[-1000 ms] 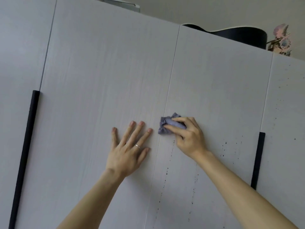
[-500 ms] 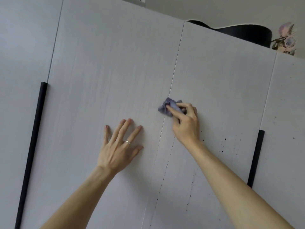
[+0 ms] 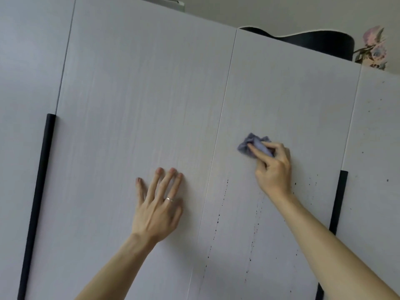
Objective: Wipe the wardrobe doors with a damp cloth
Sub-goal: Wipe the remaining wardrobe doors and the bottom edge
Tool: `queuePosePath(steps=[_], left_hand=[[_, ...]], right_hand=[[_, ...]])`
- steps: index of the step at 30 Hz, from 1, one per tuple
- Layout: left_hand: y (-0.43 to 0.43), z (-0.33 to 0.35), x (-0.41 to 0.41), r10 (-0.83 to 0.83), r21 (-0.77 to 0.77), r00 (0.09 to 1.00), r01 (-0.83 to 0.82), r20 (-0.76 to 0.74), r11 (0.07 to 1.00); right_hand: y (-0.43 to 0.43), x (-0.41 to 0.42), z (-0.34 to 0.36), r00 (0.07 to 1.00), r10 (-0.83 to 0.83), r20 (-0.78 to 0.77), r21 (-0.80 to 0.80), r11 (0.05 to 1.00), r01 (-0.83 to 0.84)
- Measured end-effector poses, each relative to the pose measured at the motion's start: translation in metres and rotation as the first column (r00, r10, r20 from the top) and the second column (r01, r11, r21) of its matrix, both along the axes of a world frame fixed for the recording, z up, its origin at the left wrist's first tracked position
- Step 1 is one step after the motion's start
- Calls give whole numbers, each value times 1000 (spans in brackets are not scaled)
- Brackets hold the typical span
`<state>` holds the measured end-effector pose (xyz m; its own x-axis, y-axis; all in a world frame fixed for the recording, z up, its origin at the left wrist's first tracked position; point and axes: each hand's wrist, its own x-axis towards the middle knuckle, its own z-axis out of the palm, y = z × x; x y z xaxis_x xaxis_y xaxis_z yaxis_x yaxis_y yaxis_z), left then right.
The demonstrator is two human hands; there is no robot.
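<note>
The right hand (image 3: 273, 169) is pinching a crumpled lilac-grey cloth (image 3: 249, 146) with curled fingers and thumb, its grip closing round the wad and pressing it against the pale wood-grain wardrobe door (image 3: 281, 94) right of the centre seam, near that seam. The left hand (image 3: 158, 208) is lying flat on the neighbouring door (image 3: 140, 94) just left of the seam, its grip holding nothing, with the fingers straight and spread and a ring (image 3: 169, 199) showing on one finger. Trails of dark specks (image 3: 256, 224) are running down the right door below the cloth and between the two forearms, with more scattered towards the black bar handle (image 3: 338, 200) at that door's right edge. Another long black handle (image 3: 36, 202) is standing along the left edge of the left door. On top of the wardrobe a dark curved object (image 3: 313, 41) is sitting beside a bunch of pale flowers (image 3: 373, 48).
</note>
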<state>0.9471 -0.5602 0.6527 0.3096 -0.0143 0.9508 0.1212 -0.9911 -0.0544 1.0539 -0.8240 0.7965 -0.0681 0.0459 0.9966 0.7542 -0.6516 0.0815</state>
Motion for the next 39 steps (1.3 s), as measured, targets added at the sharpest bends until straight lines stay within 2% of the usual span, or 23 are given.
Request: queuePosePath(steps=[2,4,9,13,15,17,19,21,26,28,30,33,35,37,39], left_hand=[[-5,-2,2,-4,-29,1000,4,-12,1000],[-3,-4,-1,-23,-37,1000,23,-19,999],[20,-31,-13,-52,66,998,54,-32,996],[29,-43,-16,-13,88,999,17,-50,996],[22,-42,-14,-8,53,999,11,-52,999],[12,-40,-13,-9,44,998,11,-59,999],[3,-39,-12,-25,81,995,33,-99,996],[-8,-35,-9,-34,101,989,49,-146,994],[-48,-30,5,-54,-82,986,41,-159,996],[-52,-36,8,-53,-120,986,34,-156,992],[-51,-40,10,-49,-118,987,31,-156,993],[-53,-41,11,-50,-114,988,33,-147,993],[-57,-40,12,-42,-132,988,23,-147,991],[-64,-41,15,-39,-163,988,14,-151,987],[-68,-41,15,-47,-201,987,15,-155,980]], right_hand=[[7,1,-6,1000,16,-23,77,997,-14],[35,-6,-8,998,60,-2,61,996,-60],[124,-38,-27,978,188,88,-260,952,-159],[154,-56,-35,976,171,136,-502,861,-80],[137,-49,-29,977,144,155,-550,834,-36],[105,-34,-24,982,99,160,-494,870,-8],[63,-16,-25,988,53,145,-320,947,-4],[24,-2,-33,994,10,111,-170,985,9],[4,5,-65,998,22,-61,91,996,-17],[16,-3,-91,999,30,-26,16,999,-30],[16,-9,-110,999,46,23,-170,985,-41],[2,-12,-89,998,51,45,-315,949,-35],[-2,-11,-54,1000,26,3,-234,972,-24],[-4,-10,-21,992,40,-116,-59,997,-47],[1,-9,-20,989,54,-138,-2,999,-55]])
